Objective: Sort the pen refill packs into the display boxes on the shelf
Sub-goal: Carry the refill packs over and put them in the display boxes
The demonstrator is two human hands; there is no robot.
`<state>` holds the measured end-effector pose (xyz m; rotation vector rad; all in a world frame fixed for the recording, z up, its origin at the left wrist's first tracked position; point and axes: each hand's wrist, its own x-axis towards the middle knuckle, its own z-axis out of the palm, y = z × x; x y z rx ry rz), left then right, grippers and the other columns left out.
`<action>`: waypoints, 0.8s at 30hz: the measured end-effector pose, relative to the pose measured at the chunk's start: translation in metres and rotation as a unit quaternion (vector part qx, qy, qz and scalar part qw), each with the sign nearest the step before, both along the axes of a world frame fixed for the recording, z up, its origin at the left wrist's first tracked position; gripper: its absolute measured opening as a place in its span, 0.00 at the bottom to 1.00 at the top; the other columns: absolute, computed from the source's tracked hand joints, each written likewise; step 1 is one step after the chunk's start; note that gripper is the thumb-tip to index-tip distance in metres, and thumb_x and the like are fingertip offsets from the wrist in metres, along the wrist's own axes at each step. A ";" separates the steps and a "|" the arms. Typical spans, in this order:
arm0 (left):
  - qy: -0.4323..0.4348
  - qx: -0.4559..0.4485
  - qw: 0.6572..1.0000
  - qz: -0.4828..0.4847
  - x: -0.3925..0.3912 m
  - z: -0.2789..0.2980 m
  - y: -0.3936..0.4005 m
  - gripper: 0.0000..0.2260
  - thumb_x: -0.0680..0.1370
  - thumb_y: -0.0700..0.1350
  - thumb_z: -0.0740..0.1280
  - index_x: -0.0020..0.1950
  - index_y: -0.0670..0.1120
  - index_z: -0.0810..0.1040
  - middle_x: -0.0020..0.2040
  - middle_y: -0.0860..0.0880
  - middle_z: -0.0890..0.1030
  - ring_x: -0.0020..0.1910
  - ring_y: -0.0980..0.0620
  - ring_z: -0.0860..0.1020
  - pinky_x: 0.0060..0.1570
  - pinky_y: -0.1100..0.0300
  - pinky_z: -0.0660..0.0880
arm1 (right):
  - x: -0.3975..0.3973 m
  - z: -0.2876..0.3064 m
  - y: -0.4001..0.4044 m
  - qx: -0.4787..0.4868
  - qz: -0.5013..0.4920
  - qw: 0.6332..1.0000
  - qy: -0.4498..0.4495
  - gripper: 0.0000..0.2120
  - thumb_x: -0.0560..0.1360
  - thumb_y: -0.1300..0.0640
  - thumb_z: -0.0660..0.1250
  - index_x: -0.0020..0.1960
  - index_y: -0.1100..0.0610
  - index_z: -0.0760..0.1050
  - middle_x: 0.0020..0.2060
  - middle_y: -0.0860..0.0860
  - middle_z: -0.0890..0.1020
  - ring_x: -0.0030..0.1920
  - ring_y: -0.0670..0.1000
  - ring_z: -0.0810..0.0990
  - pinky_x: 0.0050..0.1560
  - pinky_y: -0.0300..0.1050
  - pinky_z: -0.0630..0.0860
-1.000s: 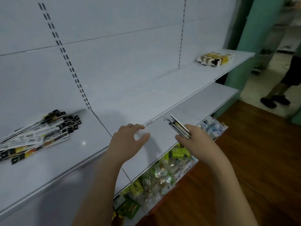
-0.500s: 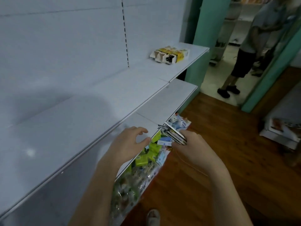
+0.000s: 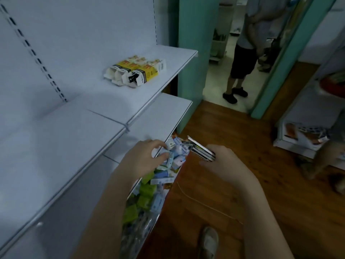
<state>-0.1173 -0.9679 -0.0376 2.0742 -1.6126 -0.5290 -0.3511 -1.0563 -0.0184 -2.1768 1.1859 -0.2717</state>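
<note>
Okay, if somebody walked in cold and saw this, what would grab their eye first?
Probably the right hand in the middle, gripping a fanned stack of refill packs. Next, the yellow display boxes lying open-ended on the upper white shelf, and the left hand at the lower shelf's edge.
</note>
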 end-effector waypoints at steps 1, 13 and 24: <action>-0.005 -0.001 1.000 0.008 -0.003 -0.002 -0.016 0.15 0.78 0.58 0.66 0.62 0.56 0.77 0.56 0.55 0.77 0.59 0.54 0.73 0.58 0.55 0.71 | -0.001 -0.002 -0.022 0.004 0.014 1.000 0.002 0.13 0.74 0.57 0.71 0.38 0.42 0.71 0.33 0.44 0.77 0.32 0.41 0.75 0.33 0.42 0.70; 0.007 -0.024 0.982 0.189 0.020 0.031 -0.124 0.13 0.79 0.56 0.65 0.62 0.56 0.77 0.57 0.56 0.77 0.56 0.58 0.74 0.54 0.63 0.68 | 0.063 0.020 -0.221 0.024 0.218 0.975 -0.011 0.04 0.74 0.60 0.71 0.45 0.53 0.77 0.35 0.48 0.79 0.34 0.44 0.76 0.31 0.36 0.67; 0.032 -0.187 0.921 0.340 0.109 0.055 -0.213 0.04 0.79 0.51 0.66 0.48 0.58 0.80 0.45 0.63 0.81 0.45 0.62 0.77 0.43 0.66 0.72 | 0.221 0.052 -0.325 -0.028 0.350 0.936 -0.033 0.05 0.77 0.55 0.68 0.45 0.51 0.73 0.36 0.47 0.76 0.36 0.48 0.75 0.35 0.44 0.70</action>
